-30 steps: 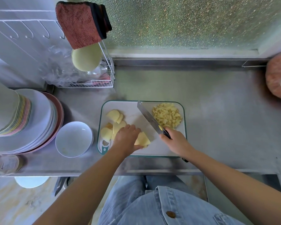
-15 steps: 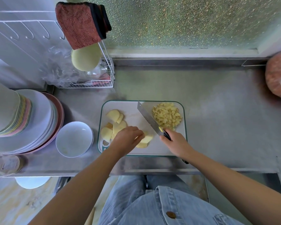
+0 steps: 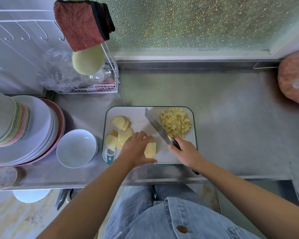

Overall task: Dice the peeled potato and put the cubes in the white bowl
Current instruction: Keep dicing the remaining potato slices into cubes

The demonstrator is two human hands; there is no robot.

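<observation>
Beside left hand (image 3: 135, 150), fingers curled holding pale-yellow potato slab (image 3: 150, 150): tuck fingertips back; right hand (image 3: 186, 154) grips black-handled steel knife (image 3: 158, 126), cut strips.

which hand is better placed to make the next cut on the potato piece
Right. The right hand grips the knife, its blade angled over the cutting board just beside the potato piece, while the left hand holds that piece.

The cutting board (image 3: 140, 116) is white with a teal rim. On it, the potato slices (image 3: 118, 121) at nine o'clock and the potato cubes (image 3: 175, 122) at two o'clock are pale yellow. The knife (image 3: 158, 126) has a silver blade, a black handle and a yellow dot. The bowl (image 3: 76, 147) is plain white. The cloth (image 3: 79, 25) is rust-red and black-edged.
</observation>
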